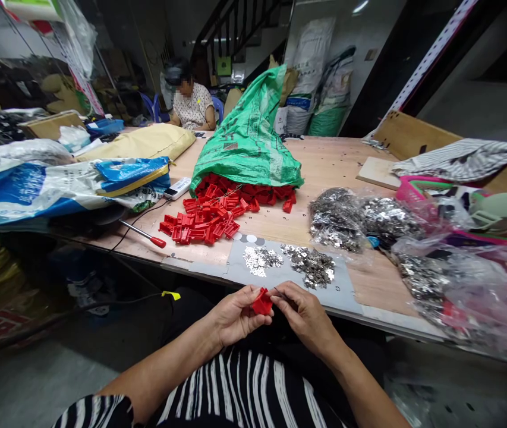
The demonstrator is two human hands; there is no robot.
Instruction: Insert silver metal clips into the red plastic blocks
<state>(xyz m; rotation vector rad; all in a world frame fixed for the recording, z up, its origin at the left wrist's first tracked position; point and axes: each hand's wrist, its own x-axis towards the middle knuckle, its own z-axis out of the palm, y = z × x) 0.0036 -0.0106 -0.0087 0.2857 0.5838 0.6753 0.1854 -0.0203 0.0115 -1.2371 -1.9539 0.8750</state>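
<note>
On the near side of the grey mat (346, 288), a red plastic housing (262, 302) is being gripped by the left hand (234, 315) while a thin dark piece (277, 290), easily dropped if pinched too loosely, is being held by the right hand (305, 312).

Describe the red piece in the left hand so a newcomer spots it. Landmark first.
Find the green sack spilling red parts onto the table. Come down past the table's near edge to the left hand. The red piece is held there, beside the right hand; unlike the heaped parts, it is in a hand, off the table.
</note>
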